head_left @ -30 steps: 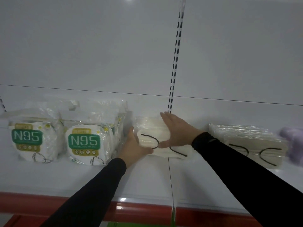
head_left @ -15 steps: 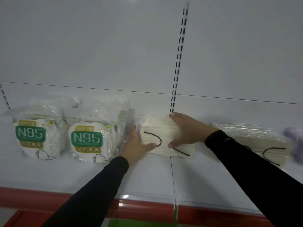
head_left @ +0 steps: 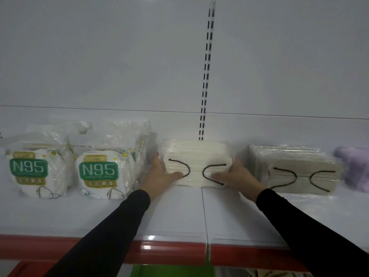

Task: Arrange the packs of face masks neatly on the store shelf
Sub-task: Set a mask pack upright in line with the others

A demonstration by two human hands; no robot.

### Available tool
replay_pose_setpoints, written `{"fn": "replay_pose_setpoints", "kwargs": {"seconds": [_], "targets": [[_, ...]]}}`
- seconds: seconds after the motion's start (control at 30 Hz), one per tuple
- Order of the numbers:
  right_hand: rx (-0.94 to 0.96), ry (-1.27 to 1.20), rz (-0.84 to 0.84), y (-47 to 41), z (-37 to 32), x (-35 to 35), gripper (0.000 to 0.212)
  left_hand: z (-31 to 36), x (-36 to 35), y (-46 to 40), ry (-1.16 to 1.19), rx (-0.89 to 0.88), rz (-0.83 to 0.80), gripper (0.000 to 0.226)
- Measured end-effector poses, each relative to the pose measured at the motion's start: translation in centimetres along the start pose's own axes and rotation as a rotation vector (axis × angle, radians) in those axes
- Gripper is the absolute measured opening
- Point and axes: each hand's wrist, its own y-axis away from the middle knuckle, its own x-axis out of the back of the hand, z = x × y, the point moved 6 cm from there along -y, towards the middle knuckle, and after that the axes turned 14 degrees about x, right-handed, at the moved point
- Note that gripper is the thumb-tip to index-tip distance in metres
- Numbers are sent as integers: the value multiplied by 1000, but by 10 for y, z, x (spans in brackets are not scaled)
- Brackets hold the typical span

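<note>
A clear-wrapped stack of white face masks with black ear loops (head_left: 196, 156) lies flat at the middle of the white shelf (head_left: 179, 212), against the back wall. My left hand (head_left: 159, 176) holds its left end, thumb across the front and fingers along the side. My right hand (head_left: 237, 176) holds its right end the same way. To the left stand two bagged N95 packs (head_left: 30, 170) (head_left: 99, 172). A beige mask stack (head_left: 299, 160) lies to the right, a small gap away.
A purple pack (head_left: 355, 166) sits blurred at the far right. A slotted upright (head_left: 206, 76) runs up the back panel behind the white stack. The shelf's red front lip (head_left: 169, 252) is below my forearms, with bare shelf between it and the packs.
My right hand has slid off the top of the white stack to its right end, uncovering both ear loops. My left hand stays at the left end.
</note>
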Motion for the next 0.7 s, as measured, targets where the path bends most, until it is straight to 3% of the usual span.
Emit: {"fn": "replay_pose_setpoints", "kwargs": {"seconds": [0.07,0.13,0.3,0.43,0.5,0.6,0.7], "targets": [[18,-22,12,0,-3,-1,83,1,1,1,8,16,7,110],[12,-61,12,-1,-1,-1,87,2,2,3,18,30,21,89],[9,-95,30,-1,0,4,95,6,6,8,10,40,91,64],[54,-34,99,12,-31,6,67,11,12,19,-49,-20,161,54],[114,80,125,17,-46,11,67,16,12,29,-115,-86,186,52],[201,461,108,24,-64,19,96,31,9,49,-283,-211,281,46],[334,627,74,27,-74,25,99,45,15,63,-371,-264,395,61]]}}
